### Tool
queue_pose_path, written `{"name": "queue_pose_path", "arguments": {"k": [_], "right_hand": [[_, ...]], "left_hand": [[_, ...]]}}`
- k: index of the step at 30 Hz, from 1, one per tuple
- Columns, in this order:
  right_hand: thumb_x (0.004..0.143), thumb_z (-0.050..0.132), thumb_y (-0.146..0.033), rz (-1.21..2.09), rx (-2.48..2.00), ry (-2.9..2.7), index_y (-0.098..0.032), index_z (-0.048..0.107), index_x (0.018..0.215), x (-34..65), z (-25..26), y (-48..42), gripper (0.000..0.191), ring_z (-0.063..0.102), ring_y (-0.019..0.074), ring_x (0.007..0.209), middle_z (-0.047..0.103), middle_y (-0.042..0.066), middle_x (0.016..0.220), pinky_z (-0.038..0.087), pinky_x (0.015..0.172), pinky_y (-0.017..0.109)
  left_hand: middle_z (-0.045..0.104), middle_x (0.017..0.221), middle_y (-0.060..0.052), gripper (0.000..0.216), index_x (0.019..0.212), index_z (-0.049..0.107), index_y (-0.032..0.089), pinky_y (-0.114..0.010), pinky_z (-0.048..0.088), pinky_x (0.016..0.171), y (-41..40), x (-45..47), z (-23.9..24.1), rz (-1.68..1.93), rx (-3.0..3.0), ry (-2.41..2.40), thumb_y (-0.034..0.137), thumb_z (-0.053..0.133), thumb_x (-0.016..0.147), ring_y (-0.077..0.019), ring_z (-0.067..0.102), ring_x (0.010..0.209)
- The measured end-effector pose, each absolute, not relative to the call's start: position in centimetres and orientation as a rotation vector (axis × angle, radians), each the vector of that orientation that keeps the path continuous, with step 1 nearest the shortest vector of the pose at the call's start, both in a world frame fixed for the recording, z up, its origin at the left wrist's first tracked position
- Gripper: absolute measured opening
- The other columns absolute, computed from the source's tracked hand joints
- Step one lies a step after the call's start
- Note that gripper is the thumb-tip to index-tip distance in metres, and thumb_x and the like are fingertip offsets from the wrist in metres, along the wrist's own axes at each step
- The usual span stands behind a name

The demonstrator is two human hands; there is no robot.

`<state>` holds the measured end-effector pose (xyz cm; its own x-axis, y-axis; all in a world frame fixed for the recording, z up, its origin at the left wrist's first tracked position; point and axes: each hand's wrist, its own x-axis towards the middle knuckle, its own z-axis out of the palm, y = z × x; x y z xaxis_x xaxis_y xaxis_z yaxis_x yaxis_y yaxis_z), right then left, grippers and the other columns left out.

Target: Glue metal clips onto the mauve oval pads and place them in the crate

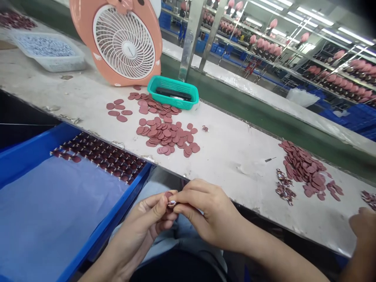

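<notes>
My left hand [148, 219] and my right hand [205, 213] meet below the table's near edge, over my lap. Both pinch one small dark-red oval piece [169, 198] with a pale metal bit on it. On the white table [229, 152] just beyond lies a loose pile of dark-red ovals [166, 135]. A second spread of them [155, 105] sits by the teal basket. To my left a blue tray [26, 156] holds rows of finished dark-red pieces [100, 154] along its far side.
A pink desk fan [123, 39] stands at the back, a teal basket [173, 91] with a dark tool beside it. Another pile of ovals [305, 170] lies to the right, near another person's hand [362, 223]. A white bin [47, 51] sits far left.
</notes>
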<state>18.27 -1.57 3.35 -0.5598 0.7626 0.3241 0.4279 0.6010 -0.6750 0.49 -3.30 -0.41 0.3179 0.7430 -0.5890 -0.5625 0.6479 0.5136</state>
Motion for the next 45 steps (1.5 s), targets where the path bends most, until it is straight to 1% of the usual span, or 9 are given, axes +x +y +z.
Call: {"name": "queue_pose_path", "arguments": {"k": [14, 20, 21, 24, 25, 28, 30, 37, 45], "right_hand": [[0.098, 0.057, -0.015, 0.806, -0.943, -2.251, -0.017, 0.069, 0.105, 17.6, 3.0, -0.4, 0.014, 0.064, 0.0166, 0.080, 0.072, 0.007, 0.090, 0.055, 0.074, 0.028], [0.099, 0.058, -0.019, 0.850, -0.992, -2.307, -0.017, 0.068, 0.112, 17.7, 3.2, -0.5, 0.017, 0.064, 0.0170, 0.082, 0.071, 0.007, 0.092, 0.056, 0.075, 0.029], [0.099, 0.060, -0.025, 0.839, -1.007, -2.309, -0.018, 0.066, 0.118, 17.8, 3.2, -0.6, 0.021, 0.064, 0.0170, 0.082, 0.071, 0.007, 0.094, 0.056, 0.075, 0.029], [0.093, 0.067, -0.046, 0.789, -1.038, -2.219, -0.021, 0.054, 0.138, 18.0, 2.8, -0.8, 0.053, 0.063, 0.0156, 0.077, 0.069, 0.009, 0.105, 0.058, 0.072, 0.030], [0.093, 0.067, -0.048, 0.785, -1.042, -2.168, -0.022, 0.052, 0.140, 18.1, 2.6, -0.9, 0.056, 0.062, 0.0147, 0.075, 0.068, 0.008, 0.106, 0.058, 0.070, 0.030], [0.097, 0.063, -0.030, 0.815, -1.059, -2.053, -0.025, 0.062, 0.130, 18.0, 2.2, -0.9, 0.033, 0.060, 0.0123, 0.068, 0.068, 0.005, 0.099, 0.056, 0.065, 0.027], [0.096, 0.062, -0.022, 0.849, -1.089, -2.017, -0.024, 0.067, 0.122, 17.8, 1.9, -0.9, 0.026, 0.059, 0.0116, 0.066, 0.069, 0.004, 0.093, 0.054, 0.063, 0.025], [0.092, 0.069, -0.027, 1.034, -1.130, -1.942, -0.023, 0.072, 0.116, 17.0, 1.4, -1.0, 0.024, 0.056, 0.0098, 0.063, 0.066, 0.003, 0.086, 0.049, 0.057, 0.022], [0.091, 0.069, -0.022, 1.077, -1.121, -1.902, -0.021, 0.075, 0.112, 16.5, 0.9, -1.0, 0.021, 0.056, 0.0102, 0.062, 0.068, 0.003, 0.081, 0.047, 0.056, 0.022]], "left_hand": [[0.069, 0.062, 0.000, 0.032, 0.080, 0.080, 0.014, -0.013, 0.055, 0.055, -2.7, -0.4, -1.8, 0.843, 0.205, 0.863, 0.034, 0.095, 0.059, -0.0081, 0.063, 0.056], [0.070, 0.065, -0.001, 0.032, 0.082, 0.081, 0.013, -0.014, 0.056, 0.054, -2.6, -0.7, -2.2, 0.781, 0.179, 0.800, 0.037, 0.093, 0.064, -0.0080, 0.063, 0.056], [0.070, 0.066, -0.001, 0.030, 0.081, 0.080, 0.013, -0.014, 0.056, 0.054, -2.6, -0.8, -2.4, 0.774, 0.171, 0.781, 0.036, 0.092, 0.065, -0.0082, 0.063, 0.056], [0.073, 0.070, -0.002, 0.030, 0.086, 0.080, 0.015, -0.015, 0.057, 0.054, -2.7, -1.2, -3.1, 0.762, 0.095, 0.750, 0.034, 0.092, 0.067, -0.0097, 0.067, 0.059], [0.075, 0.072, -0.002, 0.032, 0.090, 0.081, 0.016, -0.015, 0.058, 0.053, -2.7, -1.3, -3.3, 0.755, 0.058, 0.748, 0.034, 0.092, 0.066, -0.0103, 0.069, 0.060], [0.078, 0.074, -0.003, 0.037, 0.091, 0.081, 0.018, -0.016, 0.060, 0.052, -2.6, -1.5, -3.8, 0.740, -0.028, 0.739, 0.035, 0.094, 0.061, -0.0115, 0.072, 0.060], [0.078, 0.071, -0.003, 0.034, 0.086, 0.081, 0.017, -0.017, 0.061, 0.052, -2.5, -1.6, -4.0, 0.744, -0.054, 0.729, 0.036, 0.094, 0.060, -0.0119, 0.072, 0.059], [0.077, 0.068, -0.002, 0.031, 0.079, 0.081, 0.017, -0.018, 0.061, 0.049, -2.7, -1.8, -3.6, 0.764, -0.033, 0.747, 0.037, 0.094, 0.059, -0.0127, 0.072, 0.059], [0.076, 0.079, -0.004, 0.032, 0.081, 0.081, 0.016, -0.016, 0.059, 0.046, -2.5, -1.9, -3.3, 0.756, 0.079, 0.759, 0.042, 0.091, 0.065, -0.0085, 0.066, 0.059]]}}
